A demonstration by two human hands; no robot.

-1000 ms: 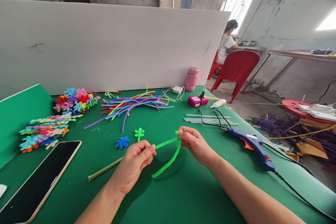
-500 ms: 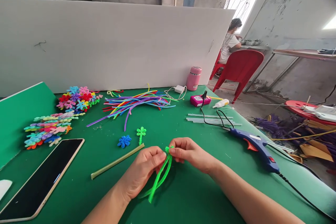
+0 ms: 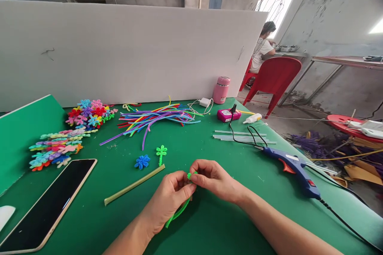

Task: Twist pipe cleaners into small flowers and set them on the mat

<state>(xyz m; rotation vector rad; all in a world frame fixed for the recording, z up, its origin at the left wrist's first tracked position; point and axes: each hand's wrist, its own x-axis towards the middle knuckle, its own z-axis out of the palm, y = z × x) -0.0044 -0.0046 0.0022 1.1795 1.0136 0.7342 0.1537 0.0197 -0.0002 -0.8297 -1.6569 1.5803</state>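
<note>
Both my hands meet over the green table (image 3: 215, 223), pinching a bright green pipe cleaner (image 3: 178, 213). My left hand (image 3: 169, 201) is closed on its folded top end, and my right hand (image 3: 211, 179) pinches the same end from the right. The doubled stem trails down and left under my left hand. Just beyond my hands lie a green stick (image 3: 134, 185), a small blue pipe-cleaner flower (image 3: 141, 162) and a green one (image 3: 161, 152).
A phone (image 3: 48, 207) lies at the near left. Piles of finished coloured flowers (image 3: 72, 131) and loose pipe cleaners (image 3: 155, 118) sit further back. A blue glue gun (image 3: 291, 166), glue sticks (image 3: 242, 135) and a pink bottle (image 3: 220, 89) are to the right. A person sits behind a red chair (image 3: 273, 75).
My hands have come together. The pipe cleaner, stretched between them a second ago, is now folded double with its top end pinched between both hands.
</note>
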